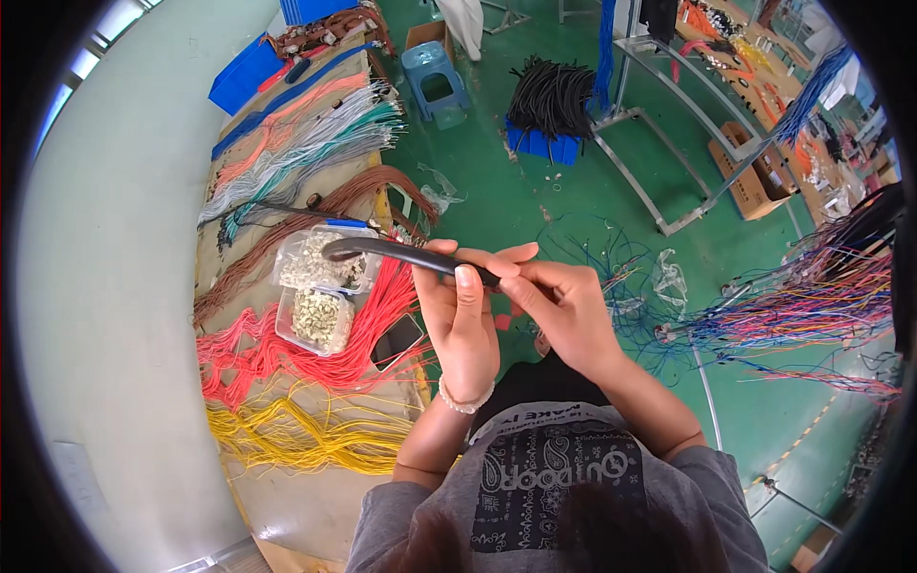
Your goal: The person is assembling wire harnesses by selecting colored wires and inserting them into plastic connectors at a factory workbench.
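Observation:
A black flexible tube (409, 252) runs across in front of me, its far left end curled over the clear plastic boxes. My left hand (460, 329), with a beaded bracelet at the wrist, grips it between the thumb and the fingers behind. Close beside it, my right hand (570, 310) pinches the tube's near end between thumb and fingers; whether anything sits inside that end is hidden. Below the tube's curl stand a clear box (304, 277) of small whitish pieces and a smaller box (319, 319) of cream-coloured pieces.
On the table at left lie bundles of red wires (277, 355), yellow wires (296, 430), brown wires (349, 196) and grey wires (306, 143), plus a phone (396, 341). Beyond are a blue stool (435, 81), black tubes (552, 95) and a metal frame (659, 181). Coloured wires (802, 310) hang at right.

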### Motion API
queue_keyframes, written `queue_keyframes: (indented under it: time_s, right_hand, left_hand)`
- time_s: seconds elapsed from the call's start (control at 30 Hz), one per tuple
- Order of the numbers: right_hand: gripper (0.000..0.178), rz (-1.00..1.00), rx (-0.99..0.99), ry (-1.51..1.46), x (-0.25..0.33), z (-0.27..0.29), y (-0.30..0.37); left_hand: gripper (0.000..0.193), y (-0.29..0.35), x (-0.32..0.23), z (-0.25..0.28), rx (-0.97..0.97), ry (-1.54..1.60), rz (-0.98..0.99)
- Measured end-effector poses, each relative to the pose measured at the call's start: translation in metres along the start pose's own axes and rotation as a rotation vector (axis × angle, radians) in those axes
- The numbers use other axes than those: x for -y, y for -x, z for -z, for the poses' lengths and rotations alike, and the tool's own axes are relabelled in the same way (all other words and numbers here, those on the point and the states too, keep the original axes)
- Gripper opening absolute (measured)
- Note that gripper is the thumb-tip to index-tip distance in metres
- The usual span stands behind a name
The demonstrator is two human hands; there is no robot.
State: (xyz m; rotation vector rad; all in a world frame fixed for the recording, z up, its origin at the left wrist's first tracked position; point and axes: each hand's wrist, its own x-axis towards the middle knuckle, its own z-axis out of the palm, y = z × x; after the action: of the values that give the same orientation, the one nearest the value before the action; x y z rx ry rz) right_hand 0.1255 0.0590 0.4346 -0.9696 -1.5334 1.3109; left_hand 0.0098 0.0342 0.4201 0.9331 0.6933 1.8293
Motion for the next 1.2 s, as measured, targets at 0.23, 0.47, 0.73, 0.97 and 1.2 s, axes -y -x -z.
queue_keyframes:
  time_s: [0.23,0.47,0.73,0.97,1.2]
  right_hand:
    - [0.02,-0.008,-0.006,0.043,-0.016,-0.006,0.002]
    - [0.018,0.108,0.059,0.167,-0.027,-0.006,0.01]
    - [0.027,-0.233,0.42,0.045,-0.046,0.016,0.0]
    - [0.028,-0.672,0.386,-0.73,-0.066,0.012,-0.009]
    - [0.041,-0.366,0.213,-0.281,-0.066,-0.001,0.015]
  left_hand:
    - [0.023,0.005,0.002,-0.006,-0.077,0.038,0.062]
    - [0.022,0.011,0.015,0.003,-0.186,-0.03,0.145]
    - [0.022,0.025,0.04,0.011,-0.151,-0.167,0.038]
    - [0.02,0.031,0.052,0.01,-0.289,-0.301,0.007]
    - [0.016,0.023,0.052,0.009,-0.521,0.129,0.192]
